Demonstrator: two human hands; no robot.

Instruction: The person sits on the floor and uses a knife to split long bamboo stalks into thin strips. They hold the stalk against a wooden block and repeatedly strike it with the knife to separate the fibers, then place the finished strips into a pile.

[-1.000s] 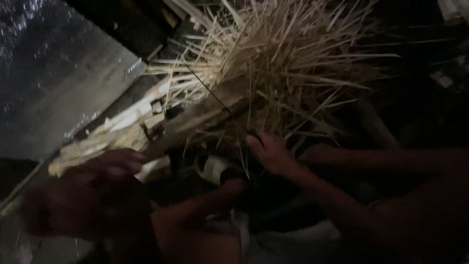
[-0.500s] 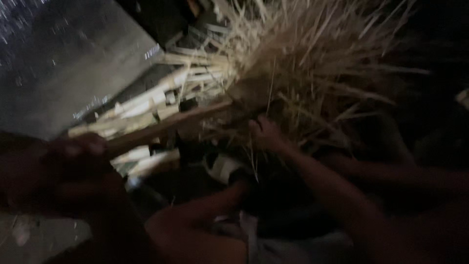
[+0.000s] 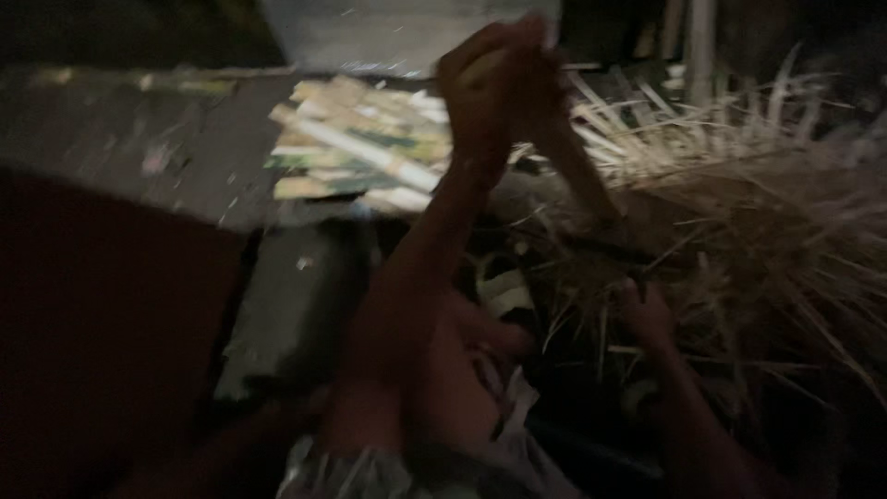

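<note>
The picture is dark and blurred. My left hand [image 3: 499, 88] is raised high at the top centre, closed around a long wooden handle [image 3: 577, 171] that slants down to the right into the pile. My right hand [image 3: 642, 312] is lower right, fingers curled on thin bamboo slivers [image 3: 767, 212] at the edge of a big bristling heap. The handle's lower end, hidden among the slivers, lies just above my right hand. My knees and pale cloth [image 3: 504, 407] are at the bottom centre.
A stack of flat split bamboo pieces [image 3: 360, 152] lies on the grey floor [image 3: 139, 139] behind my left arm. A dark slab [image 3: 296, 305] sits at left centre. A pale wall or board [image 3: 388, 32] stands at the top.
My left hand has swung up from the lower left to the top centre with the handle. The view has turned, putting the sliver heap on the right. My right hand stays in the slivers.
</note>
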